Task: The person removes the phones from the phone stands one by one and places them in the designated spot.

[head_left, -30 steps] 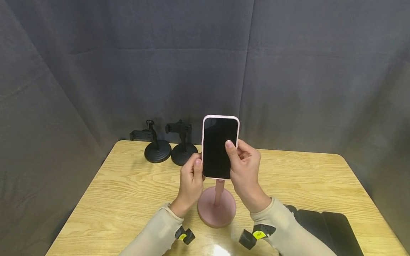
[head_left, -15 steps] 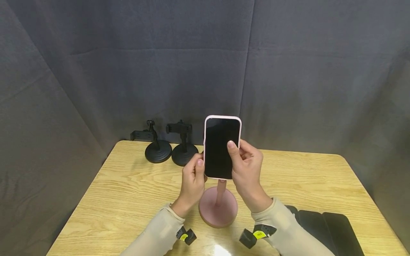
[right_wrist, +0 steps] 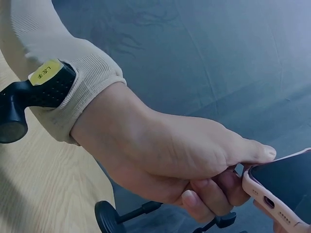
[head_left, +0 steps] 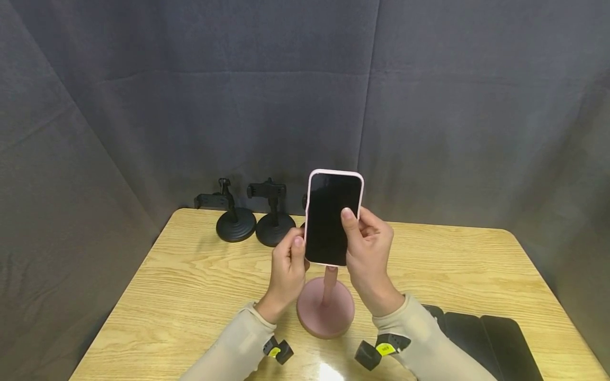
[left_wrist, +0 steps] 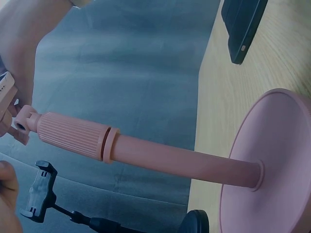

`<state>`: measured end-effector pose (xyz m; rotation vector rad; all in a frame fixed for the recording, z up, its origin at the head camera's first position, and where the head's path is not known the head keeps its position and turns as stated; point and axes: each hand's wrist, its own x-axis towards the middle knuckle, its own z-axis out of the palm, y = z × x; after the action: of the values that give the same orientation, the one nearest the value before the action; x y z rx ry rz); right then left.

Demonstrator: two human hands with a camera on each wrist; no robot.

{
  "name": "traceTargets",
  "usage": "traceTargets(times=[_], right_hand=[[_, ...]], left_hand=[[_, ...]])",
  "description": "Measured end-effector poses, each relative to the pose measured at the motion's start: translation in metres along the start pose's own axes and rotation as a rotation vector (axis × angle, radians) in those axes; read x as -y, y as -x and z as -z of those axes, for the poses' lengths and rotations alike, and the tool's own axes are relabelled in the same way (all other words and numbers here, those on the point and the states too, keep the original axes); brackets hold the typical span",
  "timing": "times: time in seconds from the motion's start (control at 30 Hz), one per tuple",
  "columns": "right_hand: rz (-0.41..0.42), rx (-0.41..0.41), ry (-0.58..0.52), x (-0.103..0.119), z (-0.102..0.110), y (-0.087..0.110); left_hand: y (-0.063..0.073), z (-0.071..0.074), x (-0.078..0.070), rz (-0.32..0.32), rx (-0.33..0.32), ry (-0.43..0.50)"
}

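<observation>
A smartphone in a pale pink case, its screen dark, is held upright in the head view just above a pink phone stand. My left hand grips the phone's lower left edge, thumb in front. With its thumb lying on the screen, my right hand holds the right side, fingers behind. In the left wrist view the pink stand's ribbed collar and hinge reach up to the phone. The phone's back and any clamp behind it are hidden in the head view.
Two black phone stands stand at the table's back left, and another is mostly hidden behind the phone. A black folded panel lies at the front right, beside the right sleeve. Grey curtains surround the wooden table.
The phone has shifted slightly right in the head view, and its top has tilted a little to the right. Both hands have kept their hold on it.
</observation>
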<state>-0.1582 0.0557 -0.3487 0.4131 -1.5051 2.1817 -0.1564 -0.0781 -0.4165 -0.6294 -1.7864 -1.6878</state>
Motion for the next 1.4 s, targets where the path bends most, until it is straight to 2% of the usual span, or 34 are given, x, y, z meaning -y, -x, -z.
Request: traceTargets(times=[0.2,0.83,1.07,1.2,1.3,1.4], right_hand=[[-0.001,-0.010,-0.004,0.000,0.000,0.000],[-0.145,-0.027,-0.025,0.006,-0.001,-0.002],[-0.153,-0.021,-0.042,0.007,-0.001,-0.003],[-0.106,0.075,0.023,0.007,0.002,-0.006],[-0.100,0.232,0.105,0.011,0.007,-0.014],[-0.144,0.408,0.190,0.019,0.015,-0.026]], left_hand=[[0.000,0.000,0.000,0.006,0.006,0.010],[-0.002,0.000,0.001,0.017,0.030,0.089],[-0.002,0.000,0.001,0.027,0.032,0.086],[0.001,0.001,0.002,0.021,0.013,0.065],[0.003,0.003,0.003,0.005,-0.005,0.056],[0.003,0.005,0.003,-0.008,0.002,0.064]])
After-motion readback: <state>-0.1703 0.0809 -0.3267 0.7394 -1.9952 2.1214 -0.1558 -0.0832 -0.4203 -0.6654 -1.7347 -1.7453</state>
